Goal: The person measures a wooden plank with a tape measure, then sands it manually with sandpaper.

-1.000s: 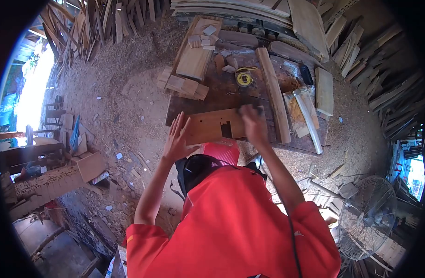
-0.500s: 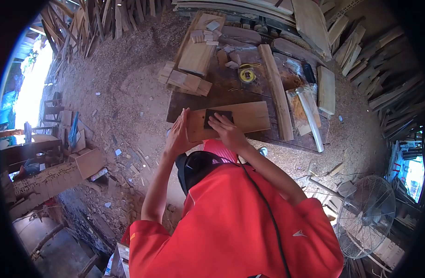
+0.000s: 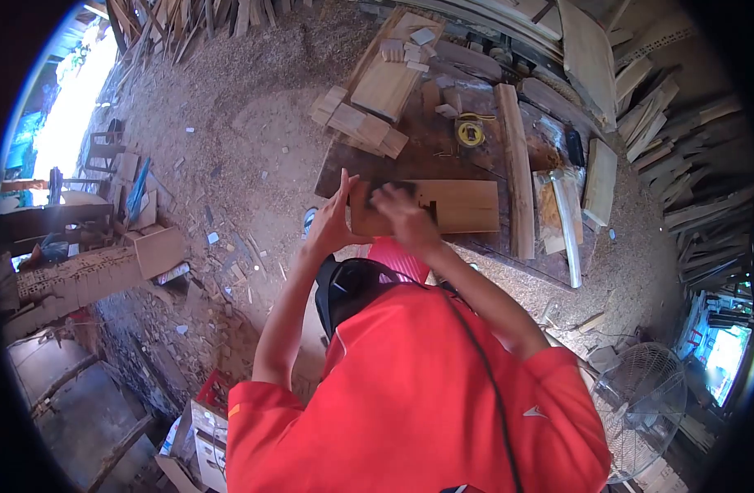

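Observation:
A pale wooden board (image 3: 469,207) lies across the near edge of the dark workbench, with a dark slot near its middle. My left hand (image 3: 333,222) stands upright at the board's left end, fingers stretched and thumb apart, bracing it. On the board's left part, my right hand (image 3: 411,220) presses a dark rectangular pad (image 3: 383,194) that looks like sandpaper. The right fingers are smeared by motion and partly cover the pad.
Beyond the board lie a yellow tape measure (image 3: 471,133), a long wooden strip (image 3: 517,172) and a hammer (image 3: 567,226). Wood offcuts (image 3: 360,127) pile at the bench's left. A fan (image 3: 644,411) stands at right; scraps litter the ground.
My right hand and the dark pad have slid toward the board's left end, uncovering the slot. The view has shifted, so the bench appears farther right.

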A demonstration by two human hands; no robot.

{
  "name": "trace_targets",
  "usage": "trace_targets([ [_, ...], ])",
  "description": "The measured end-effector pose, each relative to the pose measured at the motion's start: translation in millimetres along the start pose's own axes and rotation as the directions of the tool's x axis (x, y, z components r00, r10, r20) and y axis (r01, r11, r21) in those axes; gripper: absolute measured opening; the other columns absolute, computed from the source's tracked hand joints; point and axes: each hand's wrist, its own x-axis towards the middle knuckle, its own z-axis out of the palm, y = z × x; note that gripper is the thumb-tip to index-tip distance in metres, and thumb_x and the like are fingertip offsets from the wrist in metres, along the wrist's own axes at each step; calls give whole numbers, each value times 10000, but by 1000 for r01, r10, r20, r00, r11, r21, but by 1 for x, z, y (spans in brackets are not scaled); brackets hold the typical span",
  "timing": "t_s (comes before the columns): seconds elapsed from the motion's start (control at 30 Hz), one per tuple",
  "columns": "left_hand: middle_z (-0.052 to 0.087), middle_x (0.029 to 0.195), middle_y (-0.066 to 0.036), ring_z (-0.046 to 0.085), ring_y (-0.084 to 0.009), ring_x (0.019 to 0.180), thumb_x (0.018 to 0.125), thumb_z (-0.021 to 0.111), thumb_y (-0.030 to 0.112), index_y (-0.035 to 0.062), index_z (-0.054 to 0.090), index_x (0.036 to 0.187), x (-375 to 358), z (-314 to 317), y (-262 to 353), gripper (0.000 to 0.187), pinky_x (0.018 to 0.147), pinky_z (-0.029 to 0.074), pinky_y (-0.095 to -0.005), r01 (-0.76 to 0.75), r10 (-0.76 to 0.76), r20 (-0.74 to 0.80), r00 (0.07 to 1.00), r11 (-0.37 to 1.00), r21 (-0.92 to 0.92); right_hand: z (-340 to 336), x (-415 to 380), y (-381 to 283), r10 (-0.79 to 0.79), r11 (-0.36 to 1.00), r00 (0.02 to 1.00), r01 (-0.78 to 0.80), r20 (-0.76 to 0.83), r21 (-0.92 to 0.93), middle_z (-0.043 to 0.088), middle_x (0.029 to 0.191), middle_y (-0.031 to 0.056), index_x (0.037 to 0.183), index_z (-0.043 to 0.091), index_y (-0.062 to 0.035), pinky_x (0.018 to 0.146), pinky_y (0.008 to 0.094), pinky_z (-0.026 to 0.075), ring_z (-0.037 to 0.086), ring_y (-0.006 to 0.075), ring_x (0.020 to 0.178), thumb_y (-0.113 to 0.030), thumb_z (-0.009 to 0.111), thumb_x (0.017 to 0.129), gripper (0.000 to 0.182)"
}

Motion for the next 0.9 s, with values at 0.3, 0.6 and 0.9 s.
trace_targets([
  [0.3, 455, 1690, -212, 509, -430, 1503, 583, 1069, 413, 66, -51, 1752, 1, -2, 1, 1656, 1225, 466, -480, -2, 2, 0, 1000, 1000, 16, -31, -21, 23, 11, 998, 997, -15, 75, 59, 656, 1526, 141, 1413, 699, -48, 1185, 484, 527, 589, 357, 1449, -68, 606, 991, 433],
  [0.6, 461, 1692, -194, 504, -422, 1511, 575, 1060, 393, 54, -38, 1750, 4, 0, 3, 1643, 1220, 470, -494, 8, -8, -19, 1000, 1000, 12, -56, -60, 46, 179, 977, 981, -187, -80, -106, 691, 1475, 156, 1370, 728, -26, 1213, 455, 510, 601, 346, 1442, -37, 604, 984, 405],
  [0.9, 493, 1668, -198, 543, -414, 1477, 565, 1063, 402, 24, 29, 1748, 5, 2, 3, 1615, 1198, 492, -485, -12, 13, -38, 999, 1000, 17, -36, -62, 16, 136, 988, 990, -138, -29, -73, 655, 1526, 143, 1441, 687, -75, 1181, 489, 525, 602, 347, 1437, -11, 556, 990, 474],
])
